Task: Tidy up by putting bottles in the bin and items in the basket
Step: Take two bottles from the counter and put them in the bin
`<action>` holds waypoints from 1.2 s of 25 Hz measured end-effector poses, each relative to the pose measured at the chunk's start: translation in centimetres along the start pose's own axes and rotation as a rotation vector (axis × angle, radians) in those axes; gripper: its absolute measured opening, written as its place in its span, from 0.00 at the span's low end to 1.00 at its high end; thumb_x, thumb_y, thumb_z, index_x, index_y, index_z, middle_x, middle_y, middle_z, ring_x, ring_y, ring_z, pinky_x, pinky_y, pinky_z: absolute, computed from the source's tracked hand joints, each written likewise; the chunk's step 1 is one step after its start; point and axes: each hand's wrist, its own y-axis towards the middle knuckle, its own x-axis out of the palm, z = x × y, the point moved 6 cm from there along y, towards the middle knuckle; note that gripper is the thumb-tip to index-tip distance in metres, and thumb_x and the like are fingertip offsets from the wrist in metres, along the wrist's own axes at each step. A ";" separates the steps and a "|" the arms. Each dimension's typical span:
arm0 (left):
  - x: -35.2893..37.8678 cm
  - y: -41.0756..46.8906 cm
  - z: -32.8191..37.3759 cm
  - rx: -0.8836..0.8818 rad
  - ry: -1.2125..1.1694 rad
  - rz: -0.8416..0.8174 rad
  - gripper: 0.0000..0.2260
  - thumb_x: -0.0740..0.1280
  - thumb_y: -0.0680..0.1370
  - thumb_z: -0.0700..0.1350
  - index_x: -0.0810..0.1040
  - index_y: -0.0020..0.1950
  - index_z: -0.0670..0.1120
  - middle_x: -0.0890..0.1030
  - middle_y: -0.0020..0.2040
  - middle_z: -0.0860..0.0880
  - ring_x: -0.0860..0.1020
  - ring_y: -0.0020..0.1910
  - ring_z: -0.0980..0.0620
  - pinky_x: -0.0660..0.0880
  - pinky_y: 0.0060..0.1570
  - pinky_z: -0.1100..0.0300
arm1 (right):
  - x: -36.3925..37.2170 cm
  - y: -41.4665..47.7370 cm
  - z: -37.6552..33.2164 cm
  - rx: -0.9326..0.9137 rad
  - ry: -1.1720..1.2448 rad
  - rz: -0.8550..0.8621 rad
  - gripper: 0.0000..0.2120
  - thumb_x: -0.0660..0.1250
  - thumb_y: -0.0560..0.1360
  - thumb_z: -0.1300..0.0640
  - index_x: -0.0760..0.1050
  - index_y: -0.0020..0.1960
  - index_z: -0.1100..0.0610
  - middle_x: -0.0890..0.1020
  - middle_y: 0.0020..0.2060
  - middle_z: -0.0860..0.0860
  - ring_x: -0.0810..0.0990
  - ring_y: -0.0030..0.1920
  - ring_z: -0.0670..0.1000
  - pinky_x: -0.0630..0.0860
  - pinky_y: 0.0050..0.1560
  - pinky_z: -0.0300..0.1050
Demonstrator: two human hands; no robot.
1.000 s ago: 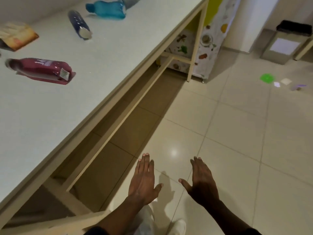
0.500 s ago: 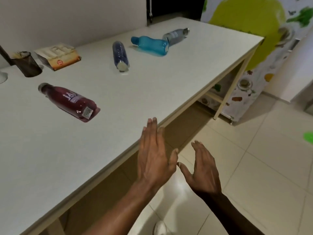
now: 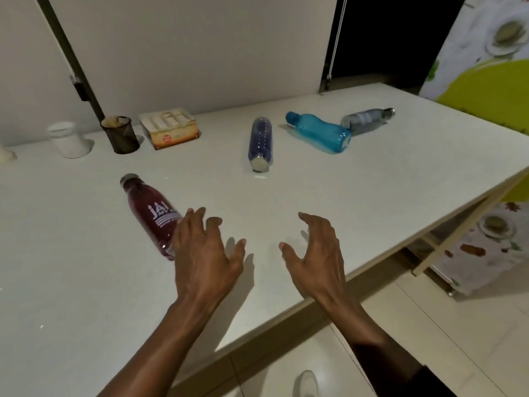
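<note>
Several bottles lie on their sides on the white table (image 3: 372, 181): a dark red bottle (image 3: 148, 213) at the near left, a dark blue bottle (image 3: 260, 143) in the middle, a turquoise bottle (image 3: 317, 132) and a clear grey bottle (image 3: 366, 119) at the far right. My left hand (image 3: 204, 253) hovers over the table with loosely bent fingers, right beside the red bottle's base and covering part of it. My right hand (image 3: 315, 253) hangs over the table near its front edge, fingers spread and bent, holding nothing.
At the back left stand a white cup (image 3: 67, 140), a dark mesh holder (image 3: 120, 134) and an orange-and-white box (image 3: 169, 128). A wall runs behind the table. A patterned fridge (image 3: 486, 224) stands at the right, with tiled floor (image 3: 429, 325) below.
The view has swung up from the floor to the table. Both hands have risen and moved forward over the tabletop, the left one reaching the red bottle, fingers now bent.
</note>
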 end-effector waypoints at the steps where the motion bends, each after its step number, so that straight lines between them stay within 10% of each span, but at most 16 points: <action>1: -0.3 1.4 -0.5 -0.018 0.030 0.043 0.27 0.73 0.78 0.59 0.78 0.70 0.42 0.71 0.78 0.37 0.66 0.79 0.35 0.64 0.77 0.34 | 0.6 2.1 0.0 -0.017 0.015 -0.027 0.32 0.71 0.77 0.43 0.63 0.77 0.47 0.70 0.72 0.46 0.74 0.70 0.51 0.74 0.68 0.58; 18: 2.0 11.9 -10.0 -0.765 0.211 0.030 0.41 0.81 0.70 0.46 0.62 0.74 0.35 0.65 0.76 0.34 0.70 0.68 0.27 0.77 0.57 0.35 | 12.6 32.0 -0.2 -0.116 -0.132 -0.347 0.49 0.62 0.73 0.26 0.55 0.81 0.57 0.66 0.76 0.62 0.68 0.73 0.64 0.67 0.74 0.63; 30: 2.7 13.4 -9.9 -0.632 0.331 -0.039 0.40 0.77 0.74 0.55 0.59 0.76 0.42 0.70 0.67 0.43 0.76 0.60 0.38 0.79 0.53 0.41 | 18.4 35.0 -0.4 -0.056 -0.234 -0.355 0.35 0.72 0.76 0.39 0.65 0.78 0.48 0.49 0.81 0.63 0.60 0.76 0.72 0.65 0.74 0.69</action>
